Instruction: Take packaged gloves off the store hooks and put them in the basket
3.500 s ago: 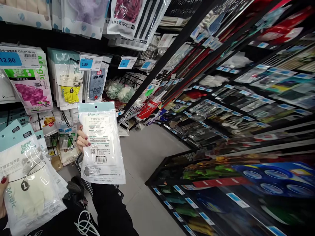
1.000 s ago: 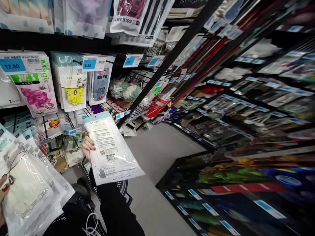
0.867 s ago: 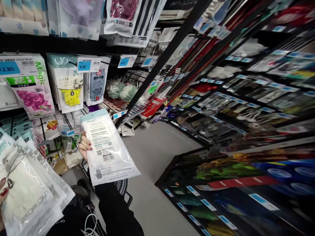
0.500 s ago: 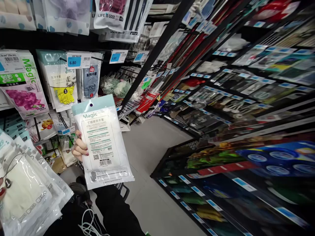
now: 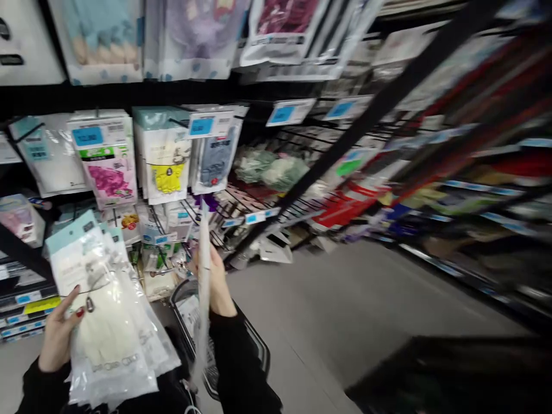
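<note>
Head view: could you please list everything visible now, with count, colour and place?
cream-glove packs: at least two, white, teal, lower left
edge-on pack: one, white, right of those
basket: one, black, behind it
cord: one, white, bottom edge
magenta-cloth pack: one in front, pink, left rack
yellow-glove packs: several, teal, white, beside it
blue-glove packs: several, blue-grey, beside those
upper packs: several, mixed, top row
ruffled bundles: several, pale green, centre rack
price tags: many, white, blue, along racks
blurred goods: many, mixed, right
left hand: one, holding cream-glove packs
right hand: one, holding edge-on pack
sleeves: two, black, below hands
</note>
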Action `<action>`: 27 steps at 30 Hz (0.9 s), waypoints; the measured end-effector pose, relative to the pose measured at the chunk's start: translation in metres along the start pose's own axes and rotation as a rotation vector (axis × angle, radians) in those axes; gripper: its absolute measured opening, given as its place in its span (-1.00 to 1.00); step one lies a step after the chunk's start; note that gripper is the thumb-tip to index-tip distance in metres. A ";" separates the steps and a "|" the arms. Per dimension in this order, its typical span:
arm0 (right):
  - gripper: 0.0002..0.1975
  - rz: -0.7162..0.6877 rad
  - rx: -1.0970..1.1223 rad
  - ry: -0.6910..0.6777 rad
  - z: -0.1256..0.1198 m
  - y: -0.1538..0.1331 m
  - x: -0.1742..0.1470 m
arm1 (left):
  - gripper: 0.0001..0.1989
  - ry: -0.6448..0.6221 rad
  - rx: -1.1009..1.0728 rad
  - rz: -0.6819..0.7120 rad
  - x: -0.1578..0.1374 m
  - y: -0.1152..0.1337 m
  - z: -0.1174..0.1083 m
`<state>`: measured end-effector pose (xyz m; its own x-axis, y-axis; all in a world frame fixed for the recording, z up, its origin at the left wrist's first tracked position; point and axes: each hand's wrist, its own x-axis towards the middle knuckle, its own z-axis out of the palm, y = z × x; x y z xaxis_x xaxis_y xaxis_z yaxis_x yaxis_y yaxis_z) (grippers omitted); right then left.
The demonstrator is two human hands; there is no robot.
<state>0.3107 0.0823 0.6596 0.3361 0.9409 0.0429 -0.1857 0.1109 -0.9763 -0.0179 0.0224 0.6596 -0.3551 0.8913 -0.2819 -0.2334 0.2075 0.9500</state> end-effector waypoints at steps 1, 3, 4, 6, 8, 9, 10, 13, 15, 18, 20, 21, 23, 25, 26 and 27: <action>-0.65 -0.036 -0.028 0.042 -0.001 0.005 0.004 | -0.45 -0.034 0.017 0.038 -0.001 -0.001 0.001; -0.77 -0.114 -0.172 0.135 -0.006 0.016 0.008 | -0.48 -0.123 0.063 0.110 -0.004 -0.002 0.003; -0.79 -0.143 -0.262 0.161 -0.009 0.022 0.008 | -0.46 -0.169 0.077 0.143 -0.006 -0.002 0.005; -0.75 -0.150 -0.384 0.167 -0.016 0.031 0.006 | -0.34 -0.235 0.060 0.183 -0.011 0.000 0.010; -0.71 -0.112 -0.394 0.186 -0.023 0.034 0.003 | -0.17 -0.259 -0.014 0.174 -0.016 0.002 0.015; -0.70 -0.103 -0.402 0.226 -0.025 0.033 0.002 | -0.10 -0.263 -0.056 0.152 -0.018 0.003 0.017; -0.70 -0.104 -0.425 0.280 -0.027 0.031 0.001 | -0.05 -0.265 -0.093 0.129 -0.020 0.004 0.019; -0.69 -0.137 -0.557 0.426 -0.029 0.022 -0.003 | 0.03 -0.257 -0.159 0.074 -0.022 0.003 0.021; -0.68 -0.150 -0.623 0.499 -0.030 0.017 -0.005 | 0.03 -0.260 -0.172 0.024 -0.021 0.001 0.020; -0.70 -0.147 -0.631 0.672 -0.036 0.013 -0.005 | -0.04 -0.259 -0.177 -0.034 -0.019 -0.002 0.017; -0.72 -0.153 -0.635 0.776 -0.039 0.012 -0.006 | -0.08 -0.247 -0.197 -0.045 -0.017 -0.004 0.015; -0.72 -0.164 -0.643 0.781 -0.038 0.012 -0.007 | -0.10 -0.244 -0.212 -0.052 -0.017 -0.005 0.013; -0.72 -0.176 -0.637 0.649 -0.027 0.015 -0.013 | -0.13 -0.255 -0.242 -0.080 -0.016 -0.007 0.012; -0.72 -0.146 -0.565 0.388 -0.006 0.020 -0.026 | -0.15 -0.279 -0.259 -0.121 -0.016 -0.009 0.015; -0.72 -0.112 -0.509 0.256 0.006 0.023 -0.034 | -0.16 -0.293 -0.258 -0.140 -0.017 -0.009 0.017; -0.73 -0.082 -0.452 0.153 0.020 0.027 -0.042 | -0.17 -0.307 -0.251 -0.154 -0.018 -0.010 0.020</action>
<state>0.2736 0.0521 0.6357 0.4707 0.8734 0.1252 0.2557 0.0008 -0.9668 0.0088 0.0121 0.6581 -0.0218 0.9440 -0.3293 -0.4894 0.2771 0.8268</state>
